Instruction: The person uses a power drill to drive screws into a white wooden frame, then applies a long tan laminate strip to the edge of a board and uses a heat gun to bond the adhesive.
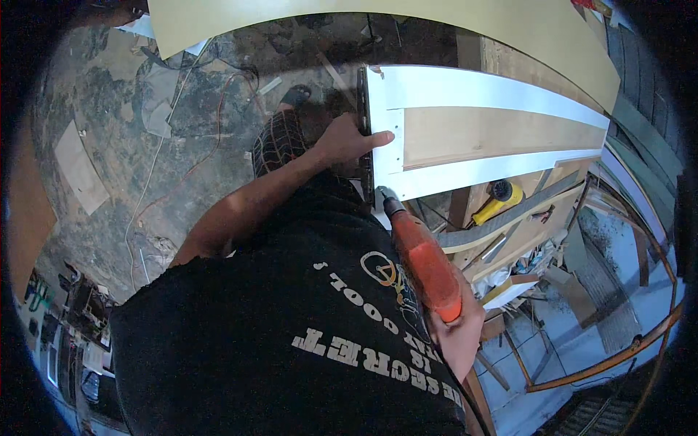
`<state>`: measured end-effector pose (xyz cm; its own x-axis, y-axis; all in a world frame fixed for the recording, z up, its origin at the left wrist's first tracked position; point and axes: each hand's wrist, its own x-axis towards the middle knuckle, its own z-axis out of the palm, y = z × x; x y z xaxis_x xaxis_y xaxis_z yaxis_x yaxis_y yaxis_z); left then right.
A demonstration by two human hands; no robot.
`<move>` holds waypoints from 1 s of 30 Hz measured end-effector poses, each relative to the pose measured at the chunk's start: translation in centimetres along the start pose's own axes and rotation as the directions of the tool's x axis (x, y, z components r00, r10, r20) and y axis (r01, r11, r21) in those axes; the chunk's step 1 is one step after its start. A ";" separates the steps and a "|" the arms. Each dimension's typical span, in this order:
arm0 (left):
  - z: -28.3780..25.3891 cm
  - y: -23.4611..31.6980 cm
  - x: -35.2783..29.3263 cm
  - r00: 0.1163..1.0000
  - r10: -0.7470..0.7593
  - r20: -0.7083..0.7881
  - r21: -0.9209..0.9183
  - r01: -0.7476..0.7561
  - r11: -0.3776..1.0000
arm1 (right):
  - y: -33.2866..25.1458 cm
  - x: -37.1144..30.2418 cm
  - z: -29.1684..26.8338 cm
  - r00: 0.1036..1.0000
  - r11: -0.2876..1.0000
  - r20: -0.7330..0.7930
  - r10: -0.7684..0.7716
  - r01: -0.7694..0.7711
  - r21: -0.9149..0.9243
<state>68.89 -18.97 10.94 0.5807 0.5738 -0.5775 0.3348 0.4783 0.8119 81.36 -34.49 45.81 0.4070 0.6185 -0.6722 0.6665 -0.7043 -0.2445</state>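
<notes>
My left hand grips the near end of a white framed panel with a tan wooden centre, thumb laid on its white end strip. My right hand is closed around an orange power drill held low against my black shirt. The drill's dark chuck points at the lower corner of the panel's end, beside a dark edge strip.
A yellow power tool and clutter lie on a wooden bench under the panel. A large pale board lies beyond. Cables and board scraps litter the rough floor at left. An orange hose curves at right.
</notes>
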 end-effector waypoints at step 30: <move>0.0 0.9 -0.8 0.999 -0.020 -0.030 -0.088 0.017 0.996 | -5.3 1.9 -0.3 0.983 0.971 0.135 0.123 -0.091 -0.222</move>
<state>68.73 -19.06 12.11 0.5517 0.5836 -0.5958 0.2780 0.5448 0.7911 78.78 -29.49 46.00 0.3978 0.4744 -0.7853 0.7487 -0.6626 -0.0211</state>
